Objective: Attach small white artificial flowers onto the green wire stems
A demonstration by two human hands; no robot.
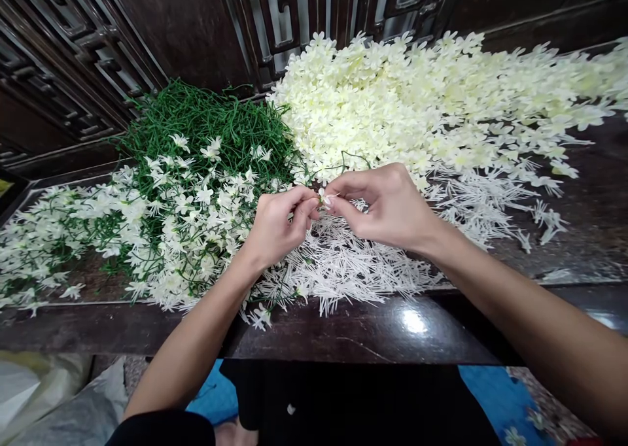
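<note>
Fingertip to fingertip, my left hand [283, 225] and my right hand [387, 205] meet over the heaps. Between them is a small white artificial flower [324, 199], partly covered by the fingers. The left fingers pinch it from its green stem side, while the right thumb and forefinger pinch its white part. A thin green stem [349, 155] curves up behind the right hand. Below both hands lies a pile of white spiky stamen pieces [353, 263]. Assembled white flowers on green stems [181, 237] are heaped beside the left hand.
Loose green stems [206, 119] form a mound at the back left. A large pile of cream petals [392, 106] spreads across the back right. The dark wooden bench [343, 331] has a carved lattice back [284, 14]. Plastic bags [93, 400] lie at lower left.
</note>
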